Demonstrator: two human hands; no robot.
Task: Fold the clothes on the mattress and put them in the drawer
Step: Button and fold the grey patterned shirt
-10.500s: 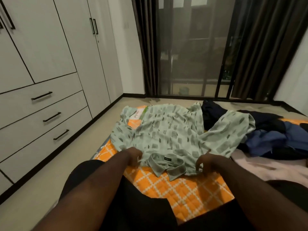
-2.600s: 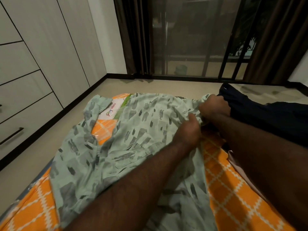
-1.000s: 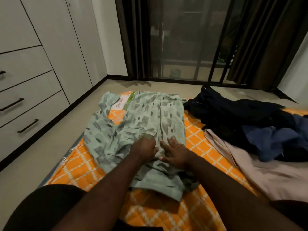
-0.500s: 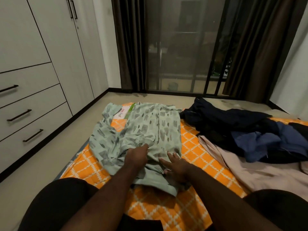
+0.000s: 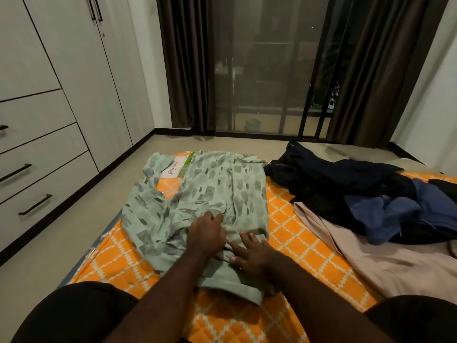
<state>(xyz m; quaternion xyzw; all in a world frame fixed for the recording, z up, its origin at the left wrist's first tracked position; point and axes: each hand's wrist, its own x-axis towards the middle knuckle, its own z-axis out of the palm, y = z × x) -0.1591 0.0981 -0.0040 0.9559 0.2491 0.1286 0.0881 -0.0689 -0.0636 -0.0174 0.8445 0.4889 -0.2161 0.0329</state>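
Two hands are seen on one pale green patterned shirt (image 5: 222,189), which is laid partly folded on the orange quilted mattress (image 5: 291,233). The left hand (image 5: 206,235) is curled round a bunched fold of the cloth, its fingertips hidden. The right hand (image 5: 251,251) is pressed flat, fingers spread. At least three more clothes are heaped to the right: a navy garment (image 5: 321,174), a blue garment (image 5: 385,214) and a beige garment (image 5: 385,263), cut off by the frame. Three closed drawers (image 5: 47,157) are counted at left.
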